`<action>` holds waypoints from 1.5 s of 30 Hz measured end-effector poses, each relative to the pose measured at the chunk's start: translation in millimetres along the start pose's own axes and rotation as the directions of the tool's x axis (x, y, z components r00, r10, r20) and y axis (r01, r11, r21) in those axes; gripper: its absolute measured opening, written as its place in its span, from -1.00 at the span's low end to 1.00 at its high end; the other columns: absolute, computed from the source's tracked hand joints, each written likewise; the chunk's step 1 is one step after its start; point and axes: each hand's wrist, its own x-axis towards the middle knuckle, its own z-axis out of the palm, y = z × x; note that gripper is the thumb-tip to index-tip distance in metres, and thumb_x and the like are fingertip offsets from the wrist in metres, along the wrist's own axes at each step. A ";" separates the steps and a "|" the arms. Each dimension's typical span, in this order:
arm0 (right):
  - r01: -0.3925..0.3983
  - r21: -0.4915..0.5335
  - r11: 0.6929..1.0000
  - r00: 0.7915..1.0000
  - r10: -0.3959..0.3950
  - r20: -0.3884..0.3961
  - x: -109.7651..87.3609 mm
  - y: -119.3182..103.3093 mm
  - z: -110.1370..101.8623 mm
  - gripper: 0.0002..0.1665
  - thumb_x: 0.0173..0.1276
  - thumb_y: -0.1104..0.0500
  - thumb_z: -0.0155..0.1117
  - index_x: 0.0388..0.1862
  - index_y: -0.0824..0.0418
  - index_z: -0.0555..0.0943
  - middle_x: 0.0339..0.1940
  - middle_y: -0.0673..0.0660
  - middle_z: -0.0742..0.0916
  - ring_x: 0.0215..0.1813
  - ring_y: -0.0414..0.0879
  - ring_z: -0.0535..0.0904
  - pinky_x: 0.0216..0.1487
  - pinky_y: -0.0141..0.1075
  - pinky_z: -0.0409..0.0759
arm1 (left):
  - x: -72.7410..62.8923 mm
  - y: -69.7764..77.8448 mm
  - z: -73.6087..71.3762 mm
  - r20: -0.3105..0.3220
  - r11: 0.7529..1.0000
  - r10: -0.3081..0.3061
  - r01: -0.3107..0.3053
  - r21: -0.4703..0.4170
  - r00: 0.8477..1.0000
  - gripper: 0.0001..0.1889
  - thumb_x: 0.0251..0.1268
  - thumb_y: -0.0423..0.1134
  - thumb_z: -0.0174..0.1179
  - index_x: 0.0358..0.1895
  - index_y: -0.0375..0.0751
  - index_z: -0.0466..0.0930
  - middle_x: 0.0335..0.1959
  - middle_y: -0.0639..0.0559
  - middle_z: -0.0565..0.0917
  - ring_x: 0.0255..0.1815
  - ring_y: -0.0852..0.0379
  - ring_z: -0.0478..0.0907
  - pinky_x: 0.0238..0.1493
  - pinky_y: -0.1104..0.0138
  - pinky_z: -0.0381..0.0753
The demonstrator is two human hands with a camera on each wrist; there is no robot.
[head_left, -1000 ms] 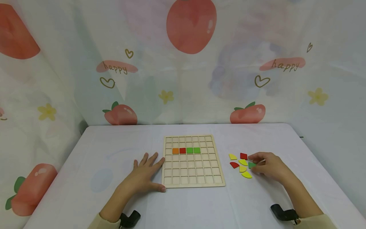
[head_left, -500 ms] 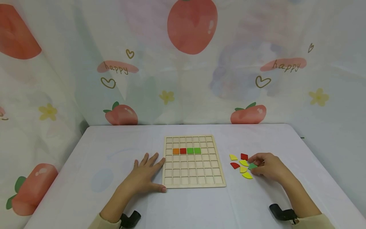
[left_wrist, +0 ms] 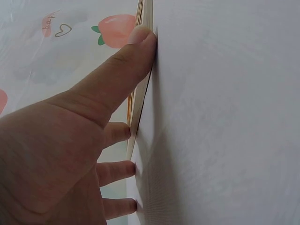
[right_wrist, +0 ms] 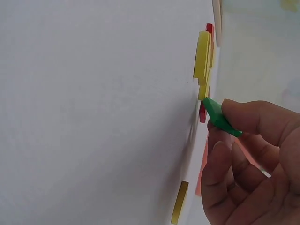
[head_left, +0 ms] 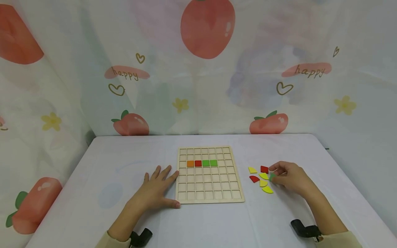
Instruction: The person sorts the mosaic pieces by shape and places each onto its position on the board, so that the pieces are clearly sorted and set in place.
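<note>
My right hand [head_left: 289, 175] pinches a small green tile [right_wrist: 216, 116] between thumb and fingers, tilted and raised off the white table in the right wrist view. Just left of that hand lie a red square-like tile [head_left: 264, 169], a red fan-shaped tile [head_left: 254, 178] and several yellow tiles [head_left: 267, 189]. My left hand [head_left: 157, 191] is spread flat beside the wooden grid board [head_left: 209, 202], its thumb at the near left corner and its index fingertip at the left edge. In the left wrist view the thumb [left_wrist: 140, 43] touches the board's side.
One row of the board holds an orange tile [head_left: 190, 163], a red tile [head_left: 198, 163] and two green tiles [head_left: 209, 163]. White cloth covers the table [head_left: 211, 227]. A printed curtain [head_left: 198, 86] hangs behind its far edge.
My right hand has drawn the green tile up off the table, rising slightly, and the tile has turned in its fingers. The left hand and the board stay where they were.
</note>
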 end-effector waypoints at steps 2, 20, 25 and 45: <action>0.020 -0.001 1.000 1.000 -0.020 -0.012 0.2 -1.2 0.3 -0.62 0.29 0.21 0.35 0.08 0.29 0.61 -0.22 0.13 0.66 -0.24 -0.02 0.55 -0.32 -0.28 0.61 | -0.7 0.3 -0.4 0.001 1.000 -0.002 0.002 0.001 1.000 0.14 -0.20 0.45 0.42 0.55 0.14 0.21 0.60 -0.08 0.13 0.61 -0.35 -0.10 0.37 -0.46 -0.09; 0.077 0.078 0.994 0.997 -0.076 -0.015 10.6 -26.1 5.6 -0.70 0.38 0.14 0.32 0.00 0.27 0.64 -0.17 0.13 0.73 -0.21 0.00 0.59 -0.27 -0.25 0.64 | 0.4 -0.1 0.0 -0.001 1.000 -0.009 0.009 0.005 1.000 0.15 -0.23 0.45 0.43 0.55 0.15 0.22 0.60 -0.08 0.14 0.61 -0.34 -0.10 0.37 -0.45 -0.08; 0.107 0.087 0.990 0.994 -0.106 -0.018 15.8 -35.1 8.7 -0.70 0.40 0.15 0.29 0.02 0.30 0.65 -0.12 0.16 0.74 -0.17 0.00 0.60 -0.21 -0.29 0.65 | 1.5 -0.3 0.9 -0.007 1.000 -0.012 0.012 0.003 1.000 0.14 -0.25 0.45 0.43 0.54 0.15 0.24 0.60 -0.08 0.15 0.61 -0.34 -0.09 0.37 -0.45 -0.07; 0.127 0.201 0.971 0.991 -0.133 0.018 42.8 -72.8 22.7 -0.71 0.43 0.18 0.25 0.03 0.32 0.63 -0.07 0.19 0.74 -0.17 0.10 0.61 -0.19 -0.18 0.67 | 0.1 1.7 -1.7 0.001 1.000 -0.015 0.015 -0.005 1.000 0.14 -0.23 0.44 0.44 0.54 0.15 0.24 0.60 -0.08 0.15 0.61 -0.34 -0.09 0.38 -0.44 -0.09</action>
